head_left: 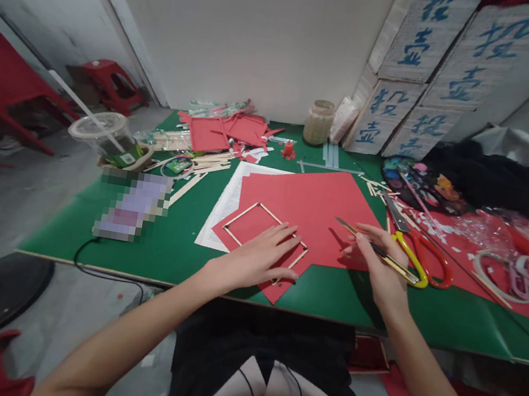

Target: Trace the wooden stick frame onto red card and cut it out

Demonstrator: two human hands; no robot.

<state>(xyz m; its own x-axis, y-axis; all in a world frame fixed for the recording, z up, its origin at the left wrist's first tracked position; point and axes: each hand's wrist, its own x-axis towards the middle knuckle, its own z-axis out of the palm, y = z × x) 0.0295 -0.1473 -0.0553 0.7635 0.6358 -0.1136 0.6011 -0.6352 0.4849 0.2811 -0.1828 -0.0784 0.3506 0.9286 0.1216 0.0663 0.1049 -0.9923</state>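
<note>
Lays the left hand (263,252) flat, fingers spread and grasping nothing, over the wooden-stick square (269,213) on red paper (279,293), just below the middle of the picture. Grasps a slim knife (399,267) in the right hand (382,268), right of centre, blade pointing left. Shows scissors (396,213) just beside it on the green bench (89,216), a pixelated phone (137,207) at left. Farther back, has a red candle (288,150) at upper centre, then a jar (318,126) and lettered boxes (383,113) at upper right.
</note>
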